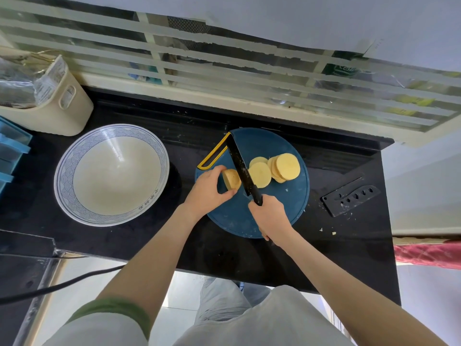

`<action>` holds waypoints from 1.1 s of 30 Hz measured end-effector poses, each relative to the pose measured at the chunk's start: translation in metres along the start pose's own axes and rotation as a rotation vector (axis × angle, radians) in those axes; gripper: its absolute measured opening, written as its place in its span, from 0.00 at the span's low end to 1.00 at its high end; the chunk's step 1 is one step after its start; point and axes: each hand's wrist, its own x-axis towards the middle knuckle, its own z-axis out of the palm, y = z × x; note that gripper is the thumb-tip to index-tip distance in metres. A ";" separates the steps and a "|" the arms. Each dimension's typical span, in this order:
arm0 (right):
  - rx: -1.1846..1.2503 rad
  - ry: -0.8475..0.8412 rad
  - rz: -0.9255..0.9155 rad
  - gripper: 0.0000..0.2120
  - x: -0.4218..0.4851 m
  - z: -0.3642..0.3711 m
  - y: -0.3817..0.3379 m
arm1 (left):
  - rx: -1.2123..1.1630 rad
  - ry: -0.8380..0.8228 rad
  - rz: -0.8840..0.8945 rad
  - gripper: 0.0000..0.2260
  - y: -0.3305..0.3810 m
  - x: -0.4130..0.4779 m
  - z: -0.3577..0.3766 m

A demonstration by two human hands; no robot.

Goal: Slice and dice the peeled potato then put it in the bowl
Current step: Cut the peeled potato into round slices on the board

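Left hand [208, 188] pinches the potato end [230, 179]; right hand [270, 216] grips the knife [240, 166] — handle mostly hidden.

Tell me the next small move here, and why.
Probably press the knife down through the potato stub, cutting another slice: the right hand grips the handle, the blade sits against the stub that the left hand holds, and only round slices lie on the cutting board.

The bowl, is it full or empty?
Empty. The bowl shows only its bare white inside; the potato slices all lie on the blue cutting board.
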 end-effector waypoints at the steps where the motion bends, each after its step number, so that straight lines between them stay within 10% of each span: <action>1: -0.005 0.003 0.001 0.09 0.000 0.001 0.001 | 0.004 -0.001 0.003 0.27 0.000 0.000 0.001; 33: -0.270 0.007 -0.090 0.10 0.034 0.023 0.024 | -0.147 -0.017 -0.077 0.28 -0.014 -0.019 -0.001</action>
